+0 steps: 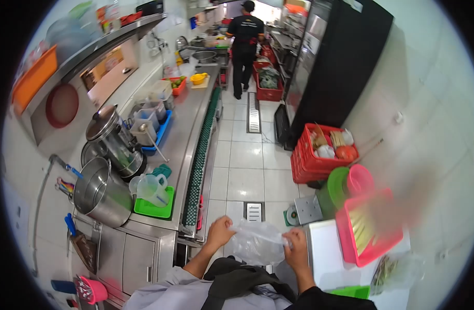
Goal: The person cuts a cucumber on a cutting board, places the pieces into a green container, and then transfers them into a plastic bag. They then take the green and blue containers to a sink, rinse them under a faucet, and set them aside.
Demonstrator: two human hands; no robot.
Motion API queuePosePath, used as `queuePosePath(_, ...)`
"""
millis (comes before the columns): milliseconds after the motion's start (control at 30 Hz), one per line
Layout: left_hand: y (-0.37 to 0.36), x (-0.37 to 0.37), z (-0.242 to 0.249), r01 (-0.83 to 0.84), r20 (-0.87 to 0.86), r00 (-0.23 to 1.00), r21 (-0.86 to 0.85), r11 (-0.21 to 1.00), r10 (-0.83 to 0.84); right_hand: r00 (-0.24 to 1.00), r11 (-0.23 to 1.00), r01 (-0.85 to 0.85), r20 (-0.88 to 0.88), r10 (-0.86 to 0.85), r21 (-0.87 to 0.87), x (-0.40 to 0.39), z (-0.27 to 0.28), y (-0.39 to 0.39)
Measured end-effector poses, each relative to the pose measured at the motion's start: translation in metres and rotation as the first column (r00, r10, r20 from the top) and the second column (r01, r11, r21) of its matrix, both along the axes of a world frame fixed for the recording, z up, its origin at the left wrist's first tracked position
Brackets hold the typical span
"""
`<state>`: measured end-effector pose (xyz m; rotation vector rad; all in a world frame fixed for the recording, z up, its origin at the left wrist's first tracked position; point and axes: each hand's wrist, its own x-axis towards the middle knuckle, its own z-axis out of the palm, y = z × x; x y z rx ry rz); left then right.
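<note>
A clear plastic bag (257, 242) is stretched between my two hands in front of my body. My left hand (221, 231) pinches its left top corner, and my right hand (296, 247) grips the right edge. The bag looks thin and crumpled; I cannot make out anything inside it. Close to my right hand is a white table (325, 248) carrying a pink basket (345, 237) with long pale yellow pieces in it. A metal scale (308, 209) stands just beyond that hand.
Along the left runs a steel counter (182, 124) with a large pot (100, 194) and a green tray (167, 209) holding plastic jugs. Red crates (299, 168) stand by a black fridge (345, 62) on the right. A person (244, 46) is in the aisle ahead.
</note>
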<state>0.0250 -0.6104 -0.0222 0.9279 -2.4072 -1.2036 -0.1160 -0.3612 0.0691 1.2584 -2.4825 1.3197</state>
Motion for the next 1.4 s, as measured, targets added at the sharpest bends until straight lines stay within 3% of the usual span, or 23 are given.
queuePosePath(100, -0.001, 0.022, -0.189, -0.149, 0.076, 0.989, 0.628, 0.764, 0.130, 0.993, 0.975, -0.057, -0.085, 0.077, 0.213, 0.007, -0.125, 0.000)
queuePosePath(167, 0.008, 0.023, -0.231, -0.182, 0.124, 0.982, 0.828, 0.531, 0.145, 0.873, 0.807, -0.232, 0.482, -0.073, 0.543, 0.012, -0.233, 0.011)
queuePosePath(233, 0.007, 0.008, -0.240, -0.351, 0.472, 0.830, 0.857, 0.378, -0.299, 0.724, 0.635, -0.464, 0.678, -0.130, 0.618, -0.019, -0.253, -0.019)
queuePosePath(267, -0.005, -0.021, -0.226, -0.160, 0.266, 0.942, 0.891, 0.424, -0.203, 0.527, 0.448, -0.668, 0.803, -0.279, 0.594, -0.042, -0.269, -0.034)
queuePosePath(333, -0.072, -0.099, -0.117, 0.154, 0.070, 0.972, 0.537, 0.829, -0.226, 0.797, 0.493, -0.596, 0.389, 0.462, 0.634, -0.136, -0.228, -0.085)
queuePosePath(400, -0.118, -0.138, 0.046, 0.117, -0.240, 0.967, 0.136, 0.984, -0.082, 0.989, 0.859, -0.109, 0.144, 0.041, 0.501, -0.118, -0.004, -0.152)
queuePosePath(433, -0.138, -0.157, 0.088, 0.080, -0.552, 0.832, 0.031, 0.996, -0.050, 0.997, 0.981, -0.048, -0.053, 0.059, 0.186, -0.144, 0.033, -0.162)
queuePosePath(467, -0.139, -0.146, 0.164, 0.059, -0.693, 0.721, 0.043, 0.997, -0.013, 0.953, 0.992, 0.122, 0.276, -0.126, 0.031, -0.102, 0.143, -0.176)
queuePosePath(500, -0.131, -0.132, 0.218, -0.086, -0.783, 0.620, -0.137, 0.987, -0.054, 0.851, 0.952, 0.184, -0.444, -0.279, -0.247, -0.131, 0.133, -0.175)
queuePosePath(567, -0.133, -0.123, 0.241, -0.257, -0.841, 0.524, -0.304, 0.917, -0.132, 0.760, 0.862, -0.027, -0.571, -0.312, -0.507, -0.111, 0.183, -0.175)
queuePosePath(633, -0.135, -0.126, 0.214, -0.407, -0.786, 0.539, -0.558, 0.723, -0.303, 0.704, 0.796, -0.199, -0.649, -0.290, -0.572, -0.125, 0.147, -0.175)
queuePosePath(700, -0.147, -0.141, 0.105, -0.204, -0.583, 0.783, -0.567, 0.798, -0.214, 0.792, 0.937, -0.155, -0.606, -0.070, -0.312, -0.155, 0.025, -0.190)
queuePosePath(733, -0.157, -0.147, 0.026, -0.013, -0.317, 0.936, -0.470, 0.883, -0.155, 0.943, 0.950, -0.259, -0.260, 0.210, -0.173, -0.169, -0.049, -0.198)
queuePosePath(767, -0.156, -0.137, -0.047, 0.139, -0.011, 0.988, -0.325, 0.935, -0.151, 0.955, 0.921, -0.259, 0.220, 0.199, 0.290, -0.178, -0.140, -0.180)
queuePosePath(800, -0.149, -0.120, -0.153, 0.154, 0.054, 0.988, -0.293, 0.944, -0.145, 0.927, 0.885, -0.330, 0.288, 0.239, 0.329, -0.173, -0.202, -0.163)
queuePosePath(900, -0.127, -0.075, -0.157, 0.144, 0.261, 0.964, -0.320, 0.936, -0.059, 0.879, 0.956, -0.252, 0.448, 0.161, 0.150, -0.151, -0.251, -0.148)
queuePosePath(967, -0.095, -0.065, -0.173, -0.672, 0.285, 0.649, -0.218, 0.707, 0.705, 0.822, 0.976, -0.215, 0.544, 0.168, 0.024, -0.122, -0.282, -0.131)
queuePosePath(1033, -0.113, -0.049, -0.204, -0.719, 0.514, 0.685, 0.363, 0.593, 0.516, 0.521, 0.975, -0.219, 0.840, 0.150, -0.038, -0.107, -0.296, -0.128)
queuePosePath(1133, -0.101, -0.066, -0.210, -0.641, 0.396, 0.757, 0.605, 0.472, 0.520, 0.477, 0.957, -0.285, 0.873, 0.099, 0.047, -0.115, -0.245, -0.132)
queuePosePath(1200, -0.092, -0.088, -0.205, -0.358, 0.531, 0.840, 0.392, 0.847, 0.110, 0.536, 0.907, -0.359, 0.844, 0.009, 0.218, -0.128, -0.238, -0.140)
queuePosePath(1267, -0.121, -0.142, -0.203, 0.070, 0.678, 0.570, 0.524, 0.849, -0.465, 0.704, 0.639, -0.605, 0.695, 0.149, 0.476, -0.158, -0.266, -0.147)
queuePosePath(1333, -0.147, -0.199, -0.142, 0.273, 0.594, 0.724, 0.221, 0.936, -0.351, 0.834, 0.705, -0.474, 0.526, 0.168, 0.527, -0.203, -0.277, -0.170)
queuePosePath(1400, -0.175, -0.253, -0.076, 0.262, 0.389, 0.899, -0.111, 0.959, -0.200, 0.953, 0.898, -0.139, 0.301, 0.007, 0.418, -0.246, -0.152, -0.197)
